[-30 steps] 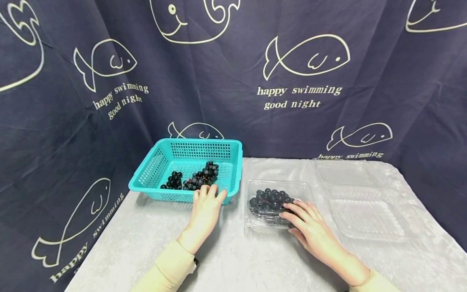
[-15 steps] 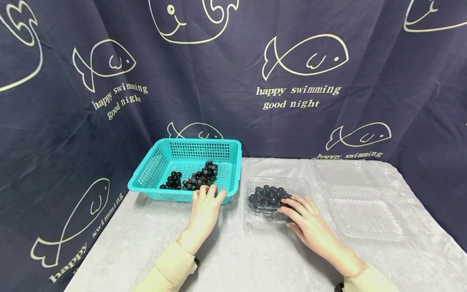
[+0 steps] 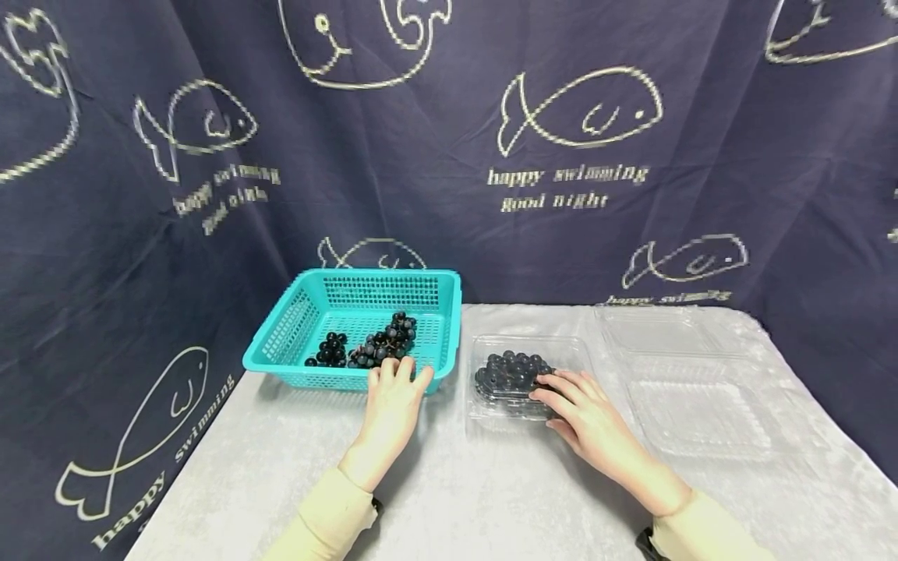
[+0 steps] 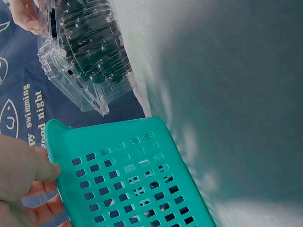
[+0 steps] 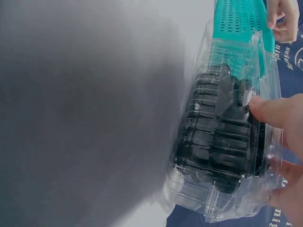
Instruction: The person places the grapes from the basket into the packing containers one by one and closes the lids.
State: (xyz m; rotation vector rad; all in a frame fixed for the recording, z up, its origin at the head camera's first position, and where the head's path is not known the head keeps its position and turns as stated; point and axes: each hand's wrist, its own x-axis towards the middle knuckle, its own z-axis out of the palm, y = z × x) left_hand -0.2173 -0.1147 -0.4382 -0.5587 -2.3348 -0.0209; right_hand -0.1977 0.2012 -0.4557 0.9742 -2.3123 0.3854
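The right hand (image 3: 585, 409) holds the near rim of a clear box (image 3: 575, 354), thumb against its side and fingers over the edge; just beyond those fingertips lie the dark grapes (image 3: 508, 370) inside it; the left hand (image 3: 395, 397) grips the near rim of a teal basket (image 3: 281, 367), which stretches ahead and leftward of that hand; past its fingertips in the basket are a larger bunch (image 3: 387, 339) and, farther left, a smaller cluster (image 3: 330, 351); compared with a second ago, the box and right hand have shifted slightly away from the person; the box's longer side appears to run left to right, while the larger bunch slants from near left to far right; two clear trays (image 3: 701, 417) lie on the counter (image 3: 435, 499) right of the right hand.
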